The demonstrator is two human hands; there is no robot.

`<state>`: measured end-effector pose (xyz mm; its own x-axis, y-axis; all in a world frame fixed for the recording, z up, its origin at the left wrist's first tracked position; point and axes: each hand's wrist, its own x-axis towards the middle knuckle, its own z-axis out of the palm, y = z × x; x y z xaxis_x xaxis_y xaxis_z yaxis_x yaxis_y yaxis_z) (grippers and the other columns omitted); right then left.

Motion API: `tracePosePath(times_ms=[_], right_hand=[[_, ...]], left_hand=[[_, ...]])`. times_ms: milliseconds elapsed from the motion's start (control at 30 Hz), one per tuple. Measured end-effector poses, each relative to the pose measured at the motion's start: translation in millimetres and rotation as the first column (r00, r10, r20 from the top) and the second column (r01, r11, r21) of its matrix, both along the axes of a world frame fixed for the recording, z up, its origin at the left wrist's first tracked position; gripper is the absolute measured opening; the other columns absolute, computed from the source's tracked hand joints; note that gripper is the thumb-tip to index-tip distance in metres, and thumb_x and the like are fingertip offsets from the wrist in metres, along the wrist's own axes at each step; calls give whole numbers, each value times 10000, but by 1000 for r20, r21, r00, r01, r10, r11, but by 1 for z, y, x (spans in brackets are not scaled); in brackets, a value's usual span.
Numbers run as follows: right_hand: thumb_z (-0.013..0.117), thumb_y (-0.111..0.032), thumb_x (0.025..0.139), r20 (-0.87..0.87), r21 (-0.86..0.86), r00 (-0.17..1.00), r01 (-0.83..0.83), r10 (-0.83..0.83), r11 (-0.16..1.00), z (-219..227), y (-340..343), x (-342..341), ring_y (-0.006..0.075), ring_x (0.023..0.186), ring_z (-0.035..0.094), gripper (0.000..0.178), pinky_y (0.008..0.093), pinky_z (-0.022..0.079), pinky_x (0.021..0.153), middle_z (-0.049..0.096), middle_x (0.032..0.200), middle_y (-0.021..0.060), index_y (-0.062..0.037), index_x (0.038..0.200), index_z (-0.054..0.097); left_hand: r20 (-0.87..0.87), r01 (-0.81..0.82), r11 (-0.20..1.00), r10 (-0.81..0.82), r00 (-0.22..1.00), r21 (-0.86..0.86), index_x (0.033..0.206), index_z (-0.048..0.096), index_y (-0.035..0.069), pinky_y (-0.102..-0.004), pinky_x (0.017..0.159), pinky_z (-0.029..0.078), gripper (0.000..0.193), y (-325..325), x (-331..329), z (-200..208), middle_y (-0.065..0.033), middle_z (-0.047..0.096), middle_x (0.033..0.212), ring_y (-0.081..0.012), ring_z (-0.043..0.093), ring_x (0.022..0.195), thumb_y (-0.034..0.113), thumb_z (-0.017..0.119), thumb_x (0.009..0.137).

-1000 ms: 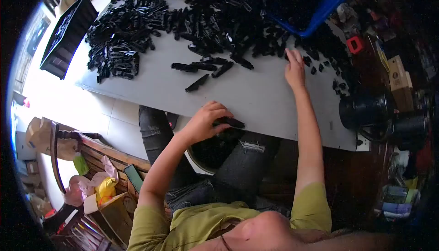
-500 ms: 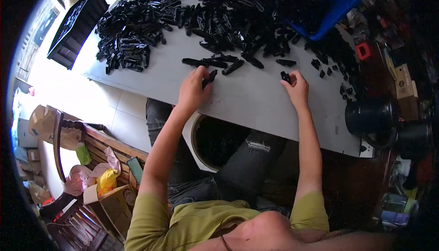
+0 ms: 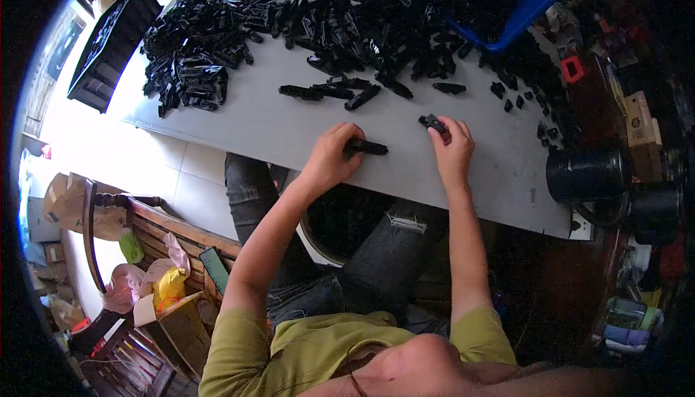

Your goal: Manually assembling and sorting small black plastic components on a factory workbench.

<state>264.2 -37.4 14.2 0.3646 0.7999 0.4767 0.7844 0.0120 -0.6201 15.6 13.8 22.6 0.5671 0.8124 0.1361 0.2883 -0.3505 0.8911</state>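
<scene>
My left hand [image 3: 336, 154] is closed around a long black plastic part [image 3: 372, 148], which sticks out to the right past the fingers. Between the thumb and fingers of my right hand [image 3: 453, 142] is a smaller black plastic piece [image 3: 432, 122], its end pointing up and left. The two held pieces are apart, both over the front of the grey table [image 3: 405, 169]. Just beyond my left hand lies a small group of loose black parts [image 3: 329, 91]. A single black part [image 3: 449, 88] rests beyond my right hand.
Large heaps of black parts [image 3: 195, 57] cover the far table. A blue bin [image 3: 532, 17] stands at the far right, a black crate [image 3: 108, 49] at the far left. Small black pieces [image 3: 519, 101] lie along the right side, near a black cylindrical machine [image 3: 586, 174].
My left hand has moved right and nearer to me, its long part now pointing right. My right hand has shifted left with its piece, so the hands are closer together.
</scene>
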Motion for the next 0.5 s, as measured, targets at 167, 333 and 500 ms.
tracePosePath(times_ms=[167, 333, 500], right_hand=[[710, -51, 753, -115, 87, 992, 58, -47, 995, -1, -6, -15, 162, 651, 584, 233, 282, 472, 602, 602, 845, 77, -18, 976, 649], [718, -36, 730, -56, -33, 979, -197, 195, 980, 6, -14, -43, 151, 637, 565, 245, 266, 458, 584, 593, 844, 71, -25, 967, 660], [720, -12, 710, -197, -122, 894, -429, 402, 895, 21, -21, -53, 151, 670, 573, 262, 262, 452, 582, 590, 851, 68, -23, 965, 663]], left_hand=[[22, 5, 986, -9, 1000, 164, 904, 529, 25, -357, 741, 463, 260, 2, 3, -7, -128, 525, 892, -321, 542, 826, -13, 662, 684], [-61, 2, 990, 7, 998, 144, 856, 551, 20, -367, 769, 459, 231, 0, 4, -1, -127, 549, 898, -331, 551, 880, 2, 690, 673], [-55, 45, 994, -40, 998, 95, 836, 586, 14, -355, 752, 467, 209, 3, 1, 0, -122, 581, 886, -311, 579, 865, 13, 710, 668]])
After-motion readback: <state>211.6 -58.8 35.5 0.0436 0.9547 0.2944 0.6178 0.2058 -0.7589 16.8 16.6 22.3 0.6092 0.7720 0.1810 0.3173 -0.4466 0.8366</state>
